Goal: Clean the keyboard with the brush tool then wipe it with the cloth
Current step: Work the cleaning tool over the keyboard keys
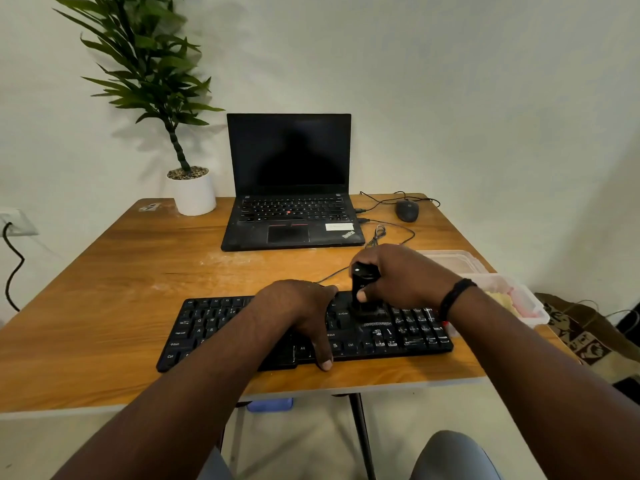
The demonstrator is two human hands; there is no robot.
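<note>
A black keyboard (408, 334) lies across the near part of the wooden table (104, 306). My left hand (298, 313) rests flat on its middle, fingers spread, thumb hanging over the front edge. My right hand (405, 275) grips a black brush tool (362, 282) upright, its bristle end pressed onto the keys right of centre. White dust shows on the keys at the right end. A yellowish cloth (502, 301) lies in a clear plastic container (526, 303) just right of the keyboard, partly hidden by my right forearm.
An open black laptop (291, 188) stands behind the keyboard. A wired mouse (407, 210) and its cables lie at the back right. A potted plant (194, 194) sits at the back left. A container lid (450, 259) lies behind my right hand.
</note>
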